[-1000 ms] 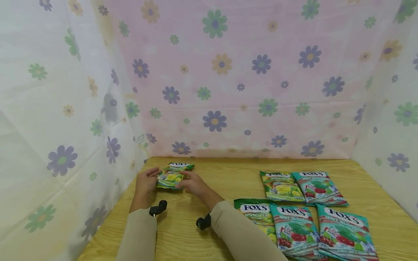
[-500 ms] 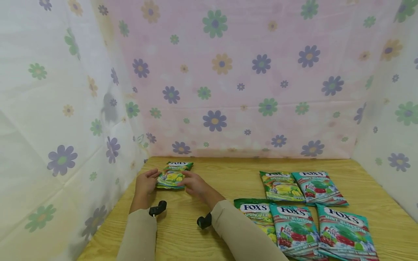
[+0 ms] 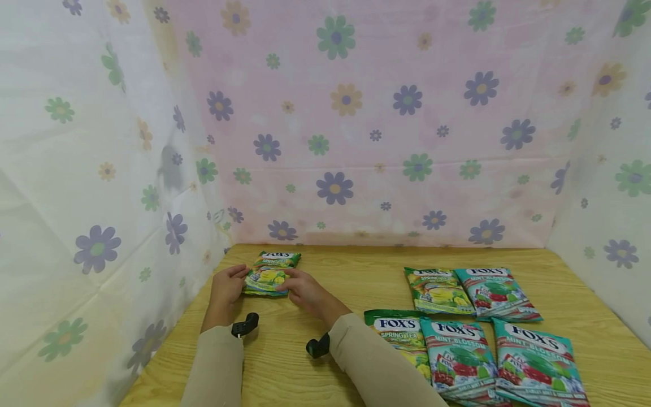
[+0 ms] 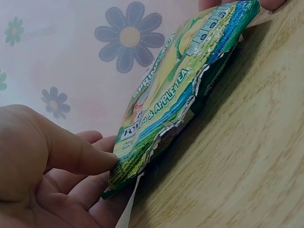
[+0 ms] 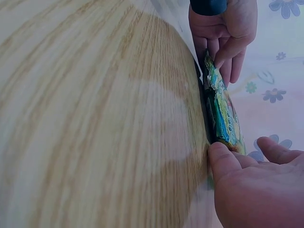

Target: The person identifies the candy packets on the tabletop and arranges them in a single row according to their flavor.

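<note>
A green and yellow Spring Tea candy bag (image 3: 267, 275) lies on the table's far left part, print side up. At its left edge my left hand (image 3: 227, 288) pinches the corner, the thumb (image 4: 90, 159) on top and the fingers underneath, as the left wrist view shows. On the opposite side my right hand (image 3: 307, 291) touches the bag's right edge with its fingertips. One digit of it stands raised off the bag in the right wrist view, and its fingers are not curled round the bag (image 5: 223, 116).
To the right lie two more Spring Tea bags (image 3: 439, 291) and several teal Mint Blossom bags (image 3: 539, 362), in two rows. Flowered cloth (image 3: 356, 141) walls in the wooden table (image 3: 351, 277) at the back and sides. A black wrist device (image 3: 246, 325) sits at each cuff.
The candy bag has turned slightly and shifted a little to the left. My right hand has drawn back slightly to the right; my left hand stays nearly in place.
</note>
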Demonstrator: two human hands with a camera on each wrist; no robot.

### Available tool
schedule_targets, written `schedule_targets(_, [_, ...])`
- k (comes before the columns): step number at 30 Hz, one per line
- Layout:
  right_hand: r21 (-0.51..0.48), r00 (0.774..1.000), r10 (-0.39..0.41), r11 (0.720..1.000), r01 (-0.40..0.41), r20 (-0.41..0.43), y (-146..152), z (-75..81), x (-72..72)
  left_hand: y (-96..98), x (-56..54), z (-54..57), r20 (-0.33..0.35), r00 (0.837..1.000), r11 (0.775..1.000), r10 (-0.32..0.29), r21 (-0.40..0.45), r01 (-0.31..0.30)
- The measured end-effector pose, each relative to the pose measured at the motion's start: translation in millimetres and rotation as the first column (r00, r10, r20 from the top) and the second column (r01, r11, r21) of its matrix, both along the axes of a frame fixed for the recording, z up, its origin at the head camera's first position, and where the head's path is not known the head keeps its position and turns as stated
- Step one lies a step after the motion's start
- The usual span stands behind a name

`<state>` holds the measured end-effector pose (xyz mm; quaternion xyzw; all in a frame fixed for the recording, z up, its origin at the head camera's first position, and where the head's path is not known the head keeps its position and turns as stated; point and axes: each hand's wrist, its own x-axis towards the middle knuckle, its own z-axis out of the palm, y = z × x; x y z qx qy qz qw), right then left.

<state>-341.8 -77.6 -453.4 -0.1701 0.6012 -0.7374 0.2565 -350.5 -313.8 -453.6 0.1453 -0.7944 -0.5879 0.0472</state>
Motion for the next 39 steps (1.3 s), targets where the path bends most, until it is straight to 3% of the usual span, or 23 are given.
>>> schedule_targets(12, [0.034,0.998,-0.061,0.998,0.061,0.001,6,5.6,0.3,7.0,0.5,11.7,0.003,1.000,0.995,0.007,-0.103,-0.006])
schedule_targets(16, [0.115,0.997,-0.067,0.991,0.071,-0.041,11,11.3,-1.5,13.2,0.4,20.8,0.003,1.000,0.985,-0.014,-0.172,0.014])
schedule_targets(20, [0.245,0.992,-0.065,0.965,0.090,-0.107,22,21.3,-0.8,22.3,-1.6,28.5,-0.026,0.999,0.976,-0.043,-0.215,0.036])
schedule_targets(25, [0.323,0.985,-0.072,0.939,0.121,-0.159,38,35.8,2.8,34.8,-5.0,36.1,-0.053,0.994,0.970,-0.094,-0.229,0.080])
schedule_targets(30, [0.414,0.960,-0.053,0.895,0.168,-0.275,55,44.1,6.7,48.3,-5.1,41.4,-0.068,0.982,0.954,-0.177,-0.257,0.154])
schedule_targets(34, [0.427,0.950,-0.046,0.886,0.182,-0.308,69,50.0,8.2,61.3,-2.5,46.5,-0.097,0.966,0.936,-0.238,-0.290,0.201])
schedule_targets(39, [0.428,0.942,-0.053,0.881,0.201,-0.332,89,56.7,8.9,78.9,-0.5,51.0,-0.107,0.956,0.927,-0.272,-0.294,0.231])
